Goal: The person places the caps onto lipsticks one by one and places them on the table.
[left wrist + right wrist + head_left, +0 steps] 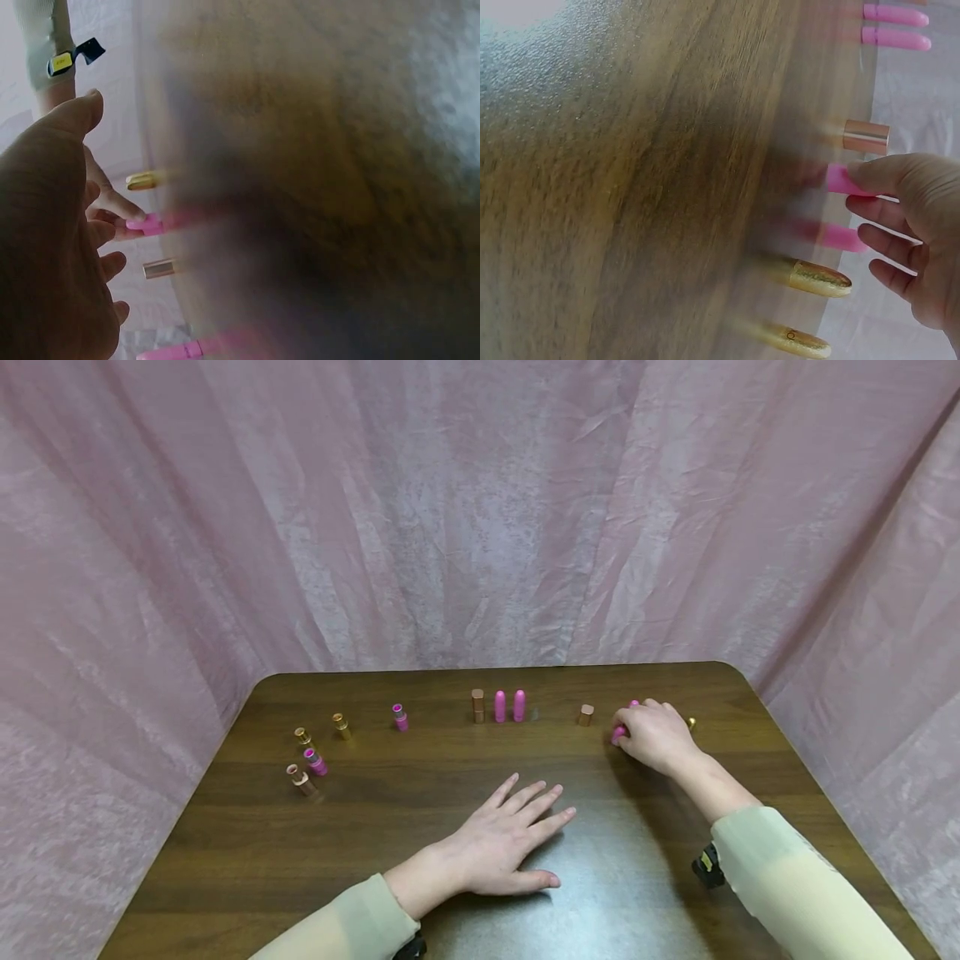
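Observation:
My right hand [656,733] pinches a pink lipstick cap [842,181] between thumb and index finger at the back right of the table. Beside those fingers stand a second pink cap [842,238] and two gold caps [821,279]; the hand partly hides these in the head view. Just left of the hand stands a rose-gold cap [586,716]. My left hand [498,843] is spread palm down above the table's front middle, fingers straight, holding nothing. In the left wrist view, the pinched cap appears beyond the left fingers.
A closed rose-gold lipstick [477,706] and two closed pink lipsticks [519,706] stand upright at the back middle. Several uncapped tubes, gold [342,726], pink [401,717] and rose-gold [302,780], stand on the left of the wooden table [360,852]. Pink curtains hang around it.

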Motion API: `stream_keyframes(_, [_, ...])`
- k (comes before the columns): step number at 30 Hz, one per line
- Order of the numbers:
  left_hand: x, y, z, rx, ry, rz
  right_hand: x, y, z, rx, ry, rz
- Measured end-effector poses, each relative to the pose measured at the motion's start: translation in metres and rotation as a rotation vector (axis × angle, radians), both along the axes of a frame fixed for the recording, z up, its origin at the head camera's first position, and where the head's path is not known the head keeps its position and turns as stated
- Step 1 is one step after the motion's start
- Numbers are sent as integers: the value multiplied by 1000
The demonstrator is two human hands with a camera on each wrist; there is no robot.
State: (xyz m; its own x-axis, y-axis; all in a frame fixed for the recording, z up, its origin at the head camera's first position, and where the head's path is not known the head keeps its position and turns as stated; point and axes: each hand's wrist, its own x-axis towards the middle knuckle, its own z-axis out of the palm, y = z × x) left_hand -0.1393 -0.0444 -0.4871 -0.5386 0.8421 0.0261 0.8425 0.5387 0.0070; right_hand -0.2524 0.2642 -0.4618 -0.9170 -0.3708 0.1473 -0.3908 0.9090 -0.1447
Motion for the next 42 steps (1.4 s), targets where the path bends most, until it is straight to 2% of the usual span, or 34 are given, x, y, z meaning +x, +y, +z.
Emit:
stream_keyframes(6, [-4,-8,2,21,-5,28,8,-3,2,-43,55,25])
stream_keyframes(12, [-19,-27,6,67,9,103,20,-9,4,-80,64,68])
stream_keyframes(16, [-36,-48,8,91,19,200,27,-14,5,-101,76,108])
stream_keyframes(21, [-61,-80,10,123,31,355,35,-26,6,-118,100,163])
stream_keyframes(24, [-73,-101,14,143,32,440,39,-37,7,-116,115,208])
stream_keyframes(29, [-88,-130,24,171,35,541,42,-62,8,-126,121,278])
stream_keyframes(33, [-97,-146,29,193,0,612,43,-86,9,-139,106,318])
stream_keyframes(37, [-106,-156,28,253,-52,675,41,-111,10,-159,84,353])
stream_keyframes(39, [-110,-159,25,320,-108,714,38,-123,10,-170,77,365])
stream_keyframes(42, [-115,-162,18,460,-227,800,34,-139,8,-188,58,369])
